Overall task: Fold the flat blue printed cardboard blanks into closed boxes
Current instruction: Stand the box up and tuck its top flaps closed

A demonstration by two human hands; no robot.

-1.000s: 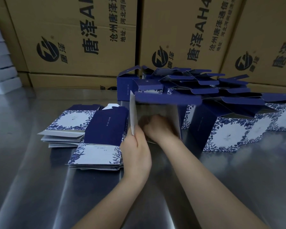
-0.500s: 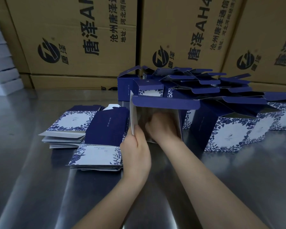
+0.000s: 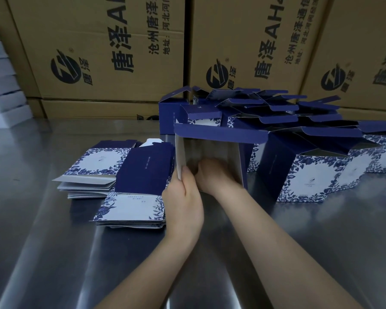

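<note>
The right hand (image 3: 212, 175) has pushed deeper into the open blue printed cardboard box (image 3: 221, 133), fingers hidden so its grip is unclear, while the left hand (image 3: 183, 197) still pinches the wall, likely locking the base.

Navy, white-floral boxes (image 3: 303, 175); tan cartons (image 3: 94, 52)

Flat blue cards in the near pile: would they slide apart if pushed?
The near pile is loose sheets with uneven edges on a shiny metal table, so it would likely fan out. Each sheet looks thin, so probably light and bendy.
</note>
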